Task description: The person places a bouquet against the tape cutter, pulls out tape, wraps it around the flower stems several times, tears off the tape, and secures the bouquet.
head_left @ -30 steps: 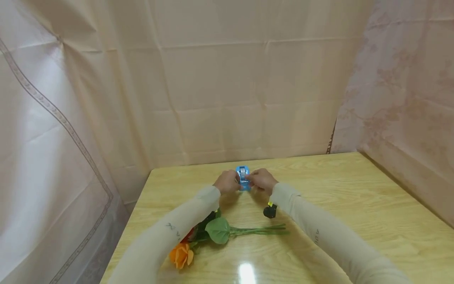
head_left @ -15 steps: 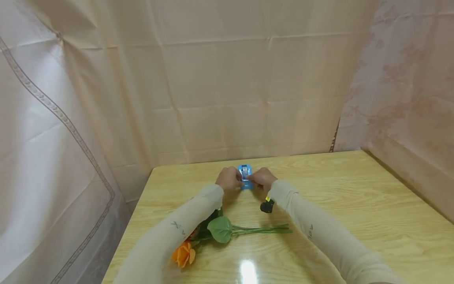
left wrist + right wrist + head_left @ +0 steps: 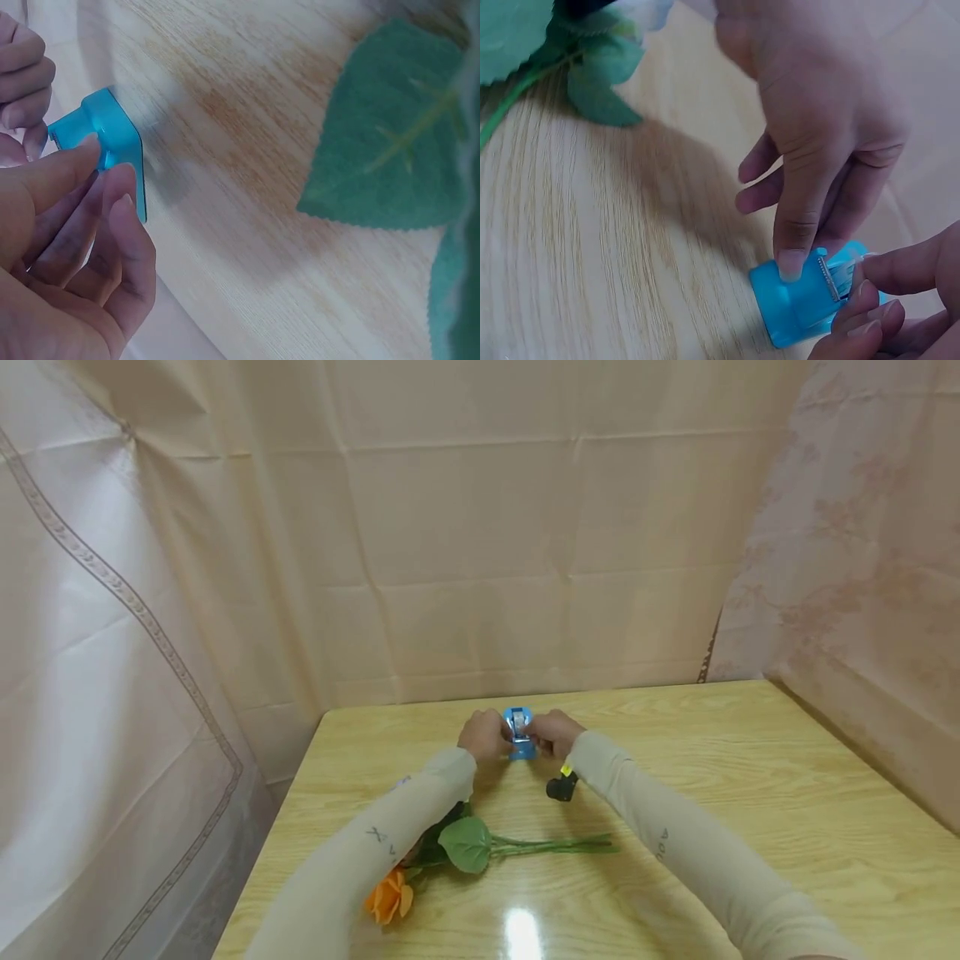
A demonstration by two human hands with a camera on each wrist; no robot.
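Fingertips of the left hand (image 3: 483, 735) pinch a glossy light-blue plastic tape dispenser (image 3: 802, 306), below the middle of the head view; those of the right hand (image 3: 557, 732) curl at its clear tape roll (image 3: 518, 723), though whether they pinch tape cannot be told. Cream sleeves (image 3: 397, 835) slant in from the bottom edge. An orange artificial flower (image 3: 390, 896) lies lower left of centre on the pale wood-grain table (image 3: 675, 793). Creased beige cloth (image 3: 450, 543) fills the upper frame.
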